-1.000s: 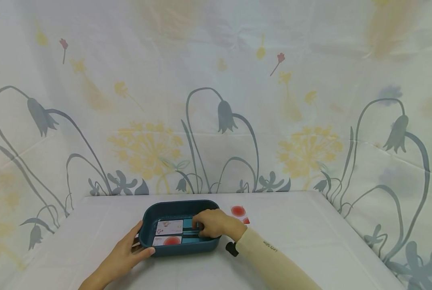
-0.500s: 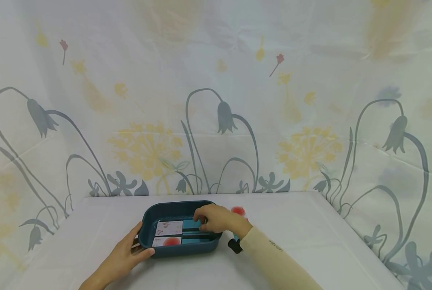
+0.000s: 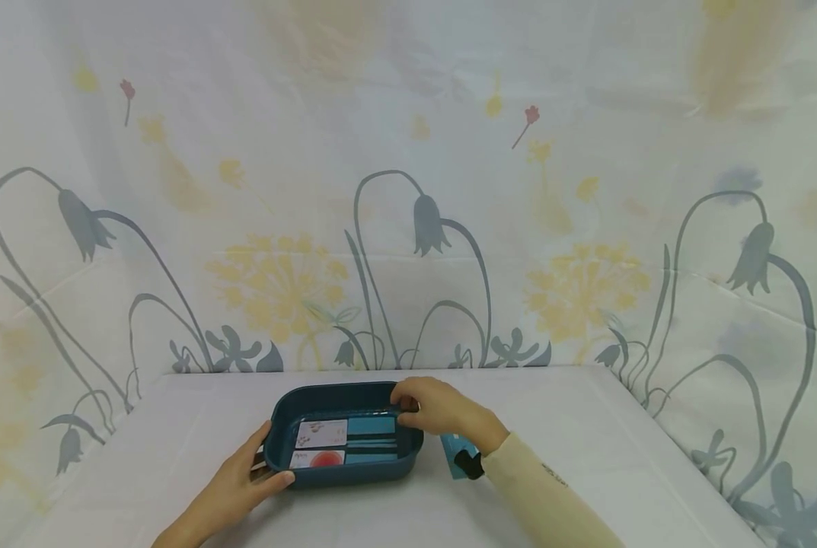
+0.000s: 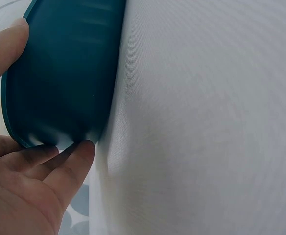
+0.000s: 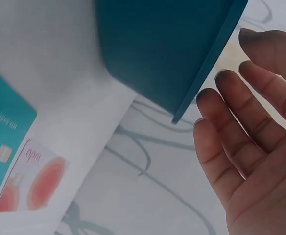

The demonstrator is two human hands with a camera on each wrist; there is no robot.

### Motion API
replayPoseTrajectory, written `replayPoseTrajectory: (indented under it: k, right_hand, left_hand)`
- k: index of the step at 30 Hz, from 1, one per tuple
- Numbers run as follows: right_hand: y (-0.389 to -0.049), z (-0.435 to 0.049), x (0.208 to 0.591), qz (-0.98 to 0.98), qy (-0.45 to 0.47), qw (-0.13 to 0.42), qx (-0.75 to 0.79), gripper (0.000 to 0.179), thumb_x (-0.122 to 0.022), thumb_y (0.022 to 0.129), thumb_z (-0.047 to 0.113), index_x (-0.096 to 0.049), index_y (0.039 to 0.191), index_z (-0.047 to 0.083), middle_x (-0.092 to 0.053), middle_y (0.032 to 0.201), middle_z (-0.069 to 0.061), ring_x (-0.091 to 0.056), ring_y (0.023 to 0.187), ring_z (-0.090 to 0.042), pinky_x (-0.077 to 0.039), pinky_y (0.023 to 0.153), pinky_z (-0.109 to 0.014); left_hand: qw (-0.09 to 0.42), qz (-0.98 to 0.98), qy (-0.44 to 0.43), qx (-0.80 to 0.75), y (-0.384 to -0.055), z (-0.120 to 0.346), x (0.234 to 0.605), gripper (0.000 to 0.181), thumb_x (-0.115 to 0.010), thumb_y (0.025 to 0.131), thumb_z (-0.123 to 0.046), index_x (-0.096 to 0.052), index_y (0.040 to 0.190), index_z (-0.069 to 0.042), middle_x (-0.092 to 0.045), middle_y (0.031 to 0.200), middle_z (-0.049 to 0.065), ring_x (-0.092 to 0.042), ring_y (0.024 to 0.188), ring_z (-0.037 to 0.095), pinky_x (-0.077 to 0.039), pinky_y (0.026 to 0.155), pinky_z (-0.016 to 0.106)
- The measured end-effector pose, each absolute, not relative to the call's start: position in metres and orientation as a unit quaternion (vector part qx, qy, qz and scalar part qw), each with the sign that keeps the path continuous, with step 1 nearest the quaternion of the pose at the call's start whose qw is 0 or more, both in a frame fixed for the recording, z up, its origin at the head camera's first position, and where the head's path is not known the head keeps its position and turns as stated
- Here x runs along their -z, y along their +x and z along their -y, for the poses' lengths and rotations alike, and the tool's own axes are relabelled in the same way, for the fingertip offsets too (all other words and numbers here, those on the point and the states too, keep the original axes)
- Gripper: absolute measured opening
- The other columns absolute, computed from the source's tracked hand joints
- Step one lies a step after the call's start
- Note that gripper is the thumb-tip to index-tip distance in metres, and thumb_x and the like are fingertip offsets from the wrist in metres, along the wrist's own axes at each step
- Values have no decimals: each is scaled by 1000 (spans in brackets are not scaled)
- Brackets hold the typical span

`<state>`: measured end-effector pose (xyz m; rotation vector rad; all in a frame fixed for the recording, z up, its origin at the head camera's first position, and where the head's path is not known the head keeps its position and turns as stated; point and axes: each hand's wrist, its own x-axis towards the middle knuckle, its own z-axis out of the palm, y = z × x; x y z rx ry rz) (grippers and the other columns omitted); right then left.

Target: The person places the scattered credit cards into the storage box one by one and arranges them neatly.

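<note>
A dark teal tray (image 3: pixel 343 477) stands on the white table. My left hand (image 3: pixel 242 473) holds its left end, thumb on the front wall and fingertips on the end wall, as the left wrist view also shows (image 4: pixel 30 181). Inside lie a white card with a floral print (image 3: pixel 321 434), a white card with a red circle (image 3: pixel 317 458) and blue cards with black stripes (image 3: pixel 372 426). My right hand (image 3: pixel 445 407) hovers over the tray's right end. Its fingers (image 5: pixel 214 147) are loosely bent, with nothing between them.
Right of the tray, a teal card (image 5: pixel 3 127) lies beside a white card with a red pattern (image 5: pixel 37 178). A black object (image 3: pixel 468 464) sits below my right wrist. Behind the white table (image 3: pixel 559 457) hangs a flower-printed cloth (image 3: pixel 408 190).
My right hand has lifted from the blue cards in the tray and moved right and away to the tray's right end. The left hand and tray stay put.
</note>
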<state>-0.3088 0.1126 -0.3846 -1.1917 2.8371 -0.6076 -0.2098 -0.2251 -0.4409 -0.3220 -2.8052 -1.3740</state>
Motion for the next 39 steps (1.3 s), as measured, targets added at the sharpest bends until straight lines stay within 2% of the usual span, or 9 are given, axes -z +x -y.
replayPoseTrajectory:
  k: [5,14,20,25,31,39]
  right_hand:
    - [-308,-126,385,-902,-379,-13,207,29,-68,89,23,-64,115,9,-62,101,1,-55,89,-11,-50,79,-29]
    - [-311,-151,390,-901,-377,-52,206,25,-68,89,22,-65,110,9,-60,92,4,-56,84,-16,-50,72,-28]
    - [-318,-166,398,-910,-357,-67,198,24,-67,88,22,-66,107,9,-55,84,9,-52,77,-8,-48,69,-26]
    - [-323,-175,403,-917,-340,-82,192,18,-66,88,20,-66,102,8,-56,81,9,-52,74,-7,-49,68,-28]
    - [-328,-182,409,-928,-310,-64,197,14,-67,89,18,-66,99,9,-54,78,8,-53,66,-5,-48,65,-29]
    - [-329,-187,419,-944,-257,-43,204,19,-69,86,19,-66,102,8,-59,86,0,-52,75,-14,-48,67,-34]
  left_hand:
    - [0,894,-99,437,-209,225,441,96,-72,85,-39,-16,149,5,-30,146,32,-51,120,40,-50,93,37]
    - [1,891,-104,442,-210,225,440,95,-72,85,-38,-16,149,4,-32,145,31,-52,120,38,-50,93,36]
    - [2,888,-107,447,-210,225,441,95,-72,85,-37,-16,149,5,-31,146,31,-51,121,39,-50,93,35]
    - [1,889,-106,445,-209,225,441,94,-71,85,-36,-16,149,6,-32,145,32,-51,120,38,-50,93,35]
    - [-2,891,-102,442,-209,225,439,95,-71,85,-38,-16,149,6,-31,146,32,-51,121,39,-50,93,36]
    - [-7,890,-101,445,-209,225,440,95,-71,85,-37,-15,149,5,-30,147,31,-51,121,38,-50,94,36]
